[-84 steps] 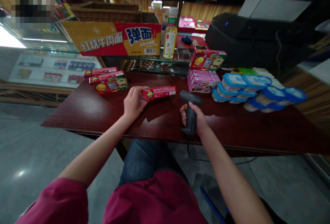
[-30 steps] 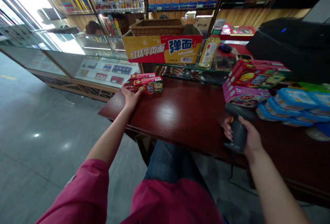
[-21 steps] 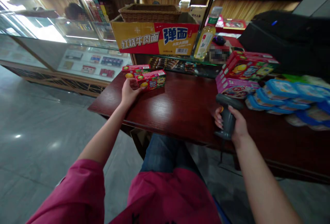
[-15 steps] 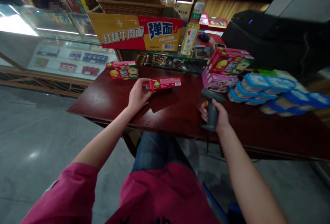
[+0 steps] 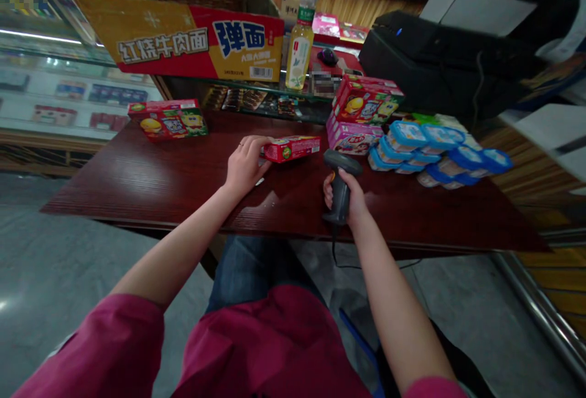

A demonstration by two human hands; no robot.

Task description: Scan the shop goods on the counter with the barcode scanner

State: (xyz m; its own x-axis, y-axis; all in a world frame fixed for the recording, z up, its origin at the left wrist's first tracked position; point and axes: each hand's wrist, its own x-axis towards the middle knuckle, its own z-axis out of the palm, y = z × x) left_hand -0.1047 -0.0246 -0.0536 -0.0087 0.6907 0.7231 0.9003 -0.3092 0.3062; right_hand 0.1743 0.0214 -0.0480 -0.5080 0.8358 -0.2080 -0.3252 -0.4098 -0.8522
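My left hand (image 5: 247,163) grips the left end of a small red snack box (image 5: 293,149), which lies low over the dark wooden table with its narrow printed side toward me. In my right hand (image 5: 350,196) is a grey barcode scanner (image 5: 339,187), held upright by its handle, its head just right of and below the box. A cable hangs from the scanner's base past the table edge. Another red snack box (image 5: 169,120) stands to the left. Right of the held box, red snack boxes (image 5: 366,100) are stacked on purple boxes (image 5: 354,137).
Blue-lidded plastic tubs (image 5: 412,144) are piled at the right of the table (image 5: 137,181). Behind stand a noodle carton (image 5: 169,41) with a wicker basket, a bottle of yellow liquid (image 5: 300,44) and a black machine (image 5: 434,62). A glass display case (image 5: 59,93) is at the left.
My view has swung to the right, so most things sit further left. The box in my left hand is lower and nearer the purple boxes. Both hands keep their hold.
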